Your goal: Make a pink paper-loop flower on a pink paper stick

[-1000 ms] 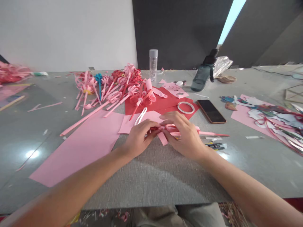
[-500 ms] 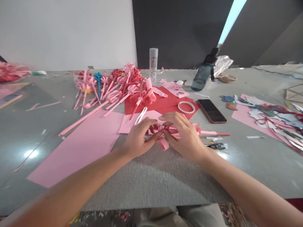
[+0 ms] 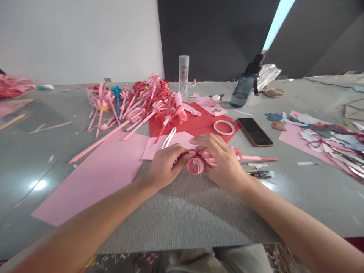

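Left hand (image 3: pixel 167 167) and right hand (image 3: pixel 223 161) grasping pink-and-red paper-strip piece (image 3: pixel 207 155).
Curled pink paper strip (image 3: pixel 190 167) sits just nearside of the grip; black rectangular phone (image 3: pixel 255 132) lies beyond, rightward.

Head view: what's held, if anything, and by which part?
A pink-red paper craft: left hand pinches it beside its curled strip; right hand holds its looped section, partly hidden.

Pale wall (image 3: pixel 79 38): flat lt grey, fills yr upper L.
Dark wall (image 3: pixel 210 38): upper ctr to upper R, meets pale one at a near-vert. edge.
Bright strip (image 3: pixel 277 24): pale blue, slants thru yr upper R.
Table (image 3: pixel 182 223): grey, spans mid & lower frame, w/ fine grain lower ctr.
Glare (image 3: pixel 39 184): white spot on tabletop, yr lower L.
Floor (image 3: pixel 129 265): btm edge, partly visible, w/ scraps (image 3: pixel 149 258).
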`<state>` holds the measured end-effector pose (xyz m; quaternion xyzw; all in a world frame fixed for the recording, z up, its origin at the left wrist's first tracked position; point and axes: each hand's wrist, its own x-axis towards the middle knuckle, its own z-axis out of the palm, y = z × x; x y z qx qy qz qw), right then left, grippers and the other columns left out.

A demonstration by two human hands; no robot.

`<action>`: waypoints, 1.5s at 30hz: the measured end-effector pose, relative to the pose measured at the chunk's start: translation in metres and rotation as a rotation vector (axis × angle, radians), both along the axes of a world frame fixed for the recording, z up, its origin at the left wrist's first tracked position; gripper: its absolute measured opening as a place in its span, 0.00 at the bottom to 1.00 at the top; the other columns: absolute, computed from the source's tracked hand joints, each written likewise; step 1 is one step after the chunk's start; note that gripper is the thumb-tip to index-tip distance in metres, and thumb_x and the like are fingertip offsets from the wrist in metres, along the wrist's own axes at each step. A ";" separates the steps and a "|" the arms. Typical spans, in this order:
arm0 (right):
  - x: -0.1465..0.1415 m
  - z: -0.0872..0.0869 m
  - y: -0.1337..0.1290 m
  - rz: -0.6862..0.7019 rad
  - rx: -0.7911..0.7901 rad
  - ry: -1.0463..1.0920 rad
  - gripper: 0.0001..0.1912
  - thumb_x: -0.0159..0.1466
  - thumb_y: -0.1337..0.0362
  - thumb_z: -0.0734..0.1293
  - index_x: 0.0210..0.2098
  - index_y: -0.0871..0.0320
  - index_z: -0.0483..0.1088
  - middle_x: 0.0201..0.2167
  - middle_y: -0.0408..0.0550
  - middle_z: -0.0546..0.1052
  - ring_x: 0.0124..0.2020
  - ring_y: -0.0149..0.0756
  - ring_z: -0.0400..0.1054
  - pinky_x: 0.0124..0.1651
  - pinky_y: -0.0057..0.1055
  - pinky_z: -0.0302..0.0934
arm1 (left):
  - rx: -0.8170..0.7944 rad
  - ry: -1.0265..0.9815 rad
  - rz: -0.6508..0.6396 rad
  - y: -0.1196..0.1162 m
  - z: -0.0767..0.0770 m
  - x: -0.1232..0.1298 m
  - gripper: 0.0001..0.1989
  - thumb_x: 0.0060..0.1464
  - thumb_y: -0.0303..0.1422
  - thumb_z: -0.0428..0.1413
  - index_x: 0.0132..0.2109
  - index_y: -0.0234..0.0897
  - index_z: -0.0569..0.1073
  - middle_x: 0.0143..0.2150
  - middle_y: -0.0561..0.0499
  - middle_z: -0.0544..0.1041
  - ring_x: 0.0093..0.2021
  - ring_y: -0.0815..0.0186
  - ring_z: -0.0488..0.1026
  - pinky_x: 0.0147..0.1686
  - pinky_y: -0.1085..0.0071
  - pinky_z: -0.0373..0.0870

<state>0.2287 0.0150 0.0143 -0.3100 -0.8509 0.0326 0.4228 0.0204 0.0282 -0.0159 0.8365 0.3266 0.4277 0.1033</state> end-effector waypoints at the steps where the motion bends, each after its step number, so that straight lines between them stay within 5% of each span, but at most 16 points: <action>1: -0.001 0.000 0.000 0.004 0.011 0.003 0.29 0.61 0.79 0.68 0.58 0.50 0.67 0.44 0.46 0.78 0.43 0.41 0.74 0.52 0.44 0.69 | -0.015 0.012 -0.006 0.000 0.000 0.000 0.10 0.71 0.34 0.53 0.40 0.37 0.72 0.32 0.54 0.75 0.29 0.71 0.70 0.29 0.73 0.66; 4: -0.001 0.001 -0.001 0.011 0.020 0.008 0.28 0.62 0.79 0.67 0.57 0.49 0.67 0.46 0.46 0.78 0.43 0.40 0.75 0.52 0.44 0.69 | -0.026 -0.025 -0.020 -0.001 0.000 0.000 0.04 0.69 0.32 0.56 0.48 0.37 0.72 0.37 0.52 0.76 0.33 0.70 0.72 0.31 0.73 0.69; 9: -0.001 0.003 -0.002 -0.025 0.016 0.009 0.27 0.63 0.79 0.67 0.57 0.50 0.66 0.47 0.46 0.78 0.45 0.39 0.75 0.51 0.41 0.71 | 0.065 -0.062 -0.090 -0.002 -0.001 0.001 0.12 0.66 0.24 0.56 0.54 0.40 0.71 0.48 0.48 0.75 0.42 0.69 0.75 0.37 0.74 0.74; 16: -0.001 0.003 -0.001 -0.021 0.031 0.004 0.25 0.64 0.78 0.66 0.57 0.51 0.67 0.46 0.47 0.79 0.47 0.41 0.75 0.53 0.44 0.70 | 0.018 -0.030 -0.038 0.000 -0.003 -0.002 0.01 0.68 0.29 0.56 0.44 0.38 0.72 0.38 0.52 0.76 0.36 0.70 0.73 0.34 0.73 0.69; 21: -0.002 0.004 -0.001 0.017 0.025 0.004 0.25 0.64 0.79 0.66 0.57 0.52 0.67 0.46 0.48 0.80 0.51 0.42 0.75 0.55 0.45 0.69 | -0.087 0.005 -0.013 -0.002 0.003 0.000 0.14 0.70 0.35 0.53 0.34 0.36 0.70 0.30 0.54 0.72 0.29 0.70 0.70 0.30 0.73 0.65; 29: -0.005 0.001 -0.001 0.015 0.008 -0.033 0.22 0.66 0.74 0.69 0.58 0.52 0.67 0.51 0.50 0.79 0.51 0.42 0.75 0.56 0.45 0.70 | -0.090 0.051 0.008 -0.002 0.002 0.000 0.19 0.71 0.39 0.51 0.30 0.36 0.70 0.27 0.54 0.72 0.28 0.69 0.70 0.30 0.72 0.66; 35: -0.002 0.000 0.000 -0.002 0.010 -0.037 0.25 0.66 0.78 0.67 0.59 0.51 0.67 0.51 0.49 0.78 0.49 0.41 0.76 0.56 0.45 0.70 | -0.048 -0.060 -0.004 -0.004 0.001 0.001 0.05 0.66 0.33 0.57 0.46 0.36 0.73 0.38 0.51 0.76 0.31 0.71 0.73 0.30 0.73 0.70; 37: 0.000 0.002 -0.001 -0.013 0.015 -0.038 0.25 0.66 0.78 0.66 0.59 0.51 0.66 0.50 0.49 0.78 0.48 0.41 0.75 0.55 0.44 0.70 | -0.013 -0.097 -0.015 -0.005 0.000 0.001 0.10 0.64 0.29 0.58 0.52 0.37 0.72 0.43 0.49 0.77 0.33 0.71 0.74 0.32 0.72 0.73; 45: 0.000 0.008 -0.002 0.011 0.096 -0.110 0.26 0.68 0.78 0.62 0.61 0.51 0.64 0.53 0.51 0.78 0.56 0.42 0.73 0.61 0.48 0.66 | 0.051 -0.015 -0.022 -0.004 0.003 0.002 0.03 0.67 0.28 0.55 0.46 0.39 0.71 0.38 0.53 0.75 0.32 0.71 0.71 0.31 0.73 0.69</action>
